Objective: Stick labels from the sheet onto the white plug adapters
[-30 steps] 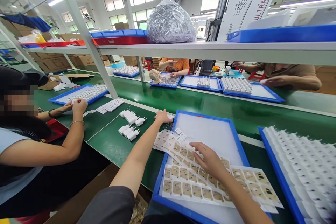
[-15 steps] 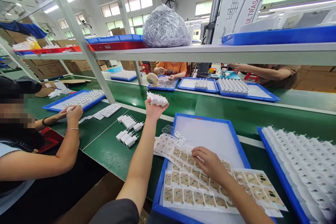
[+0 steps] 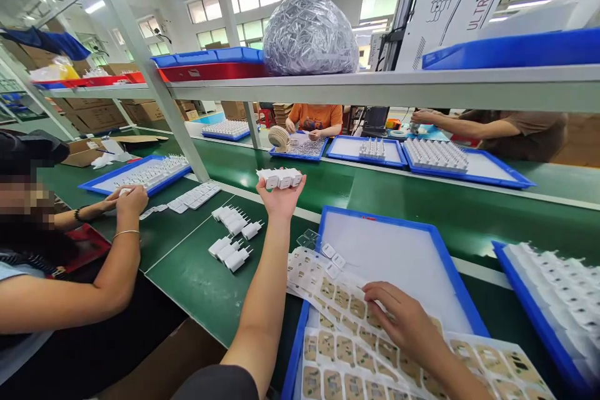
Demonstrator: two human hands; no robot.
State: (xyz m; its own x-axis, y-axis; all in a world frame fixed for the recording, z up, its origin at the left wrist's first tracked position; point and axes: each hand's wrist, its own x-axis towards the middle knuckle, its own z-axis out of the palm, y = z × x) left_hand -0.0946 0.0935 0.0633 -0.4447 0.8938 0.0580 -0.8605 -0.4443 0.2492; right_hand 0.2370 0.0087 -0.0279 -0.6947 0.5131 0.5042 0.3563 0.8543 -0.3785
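Taking a clock face laid over the view, the person's left hand [image 3: 281, 200] is just off the centre, toward 8 o'clock, raised above the bench [image 3: 206, 287]. It is closed on a row of white plug units [image 3: 284, 181], gripped from below with digits at both ends, apparently so that the loose pieces hold together as one block.

The right hand [image 3: 405, 315] is near 5 o'clock, fingers bent and partly spread over the adhesive sheets [image 3: 335, 350]; whether the fingertips pinch anything or touch the paper cannot be told. The sheets overlap in a blue-rimmed tray [image 3: 450, 256], probably laid there to be within easy reach. At the tray's 10 o'clock, small white plates [image 3: 334, 255] lie beside the sheets.

More plug units [image 3: 234, 256] lie on their sides at 8 o'clock, prongs aligned toward 2 o'clock, which likely lets them sit close together. Around 4 o'clock, another tray [image 3: 529, 300] holds many in close rows, seemingly to save space. Toward 9 o'clock, a co-worker's hands [image 3: 132, 200] meet around something small and white.
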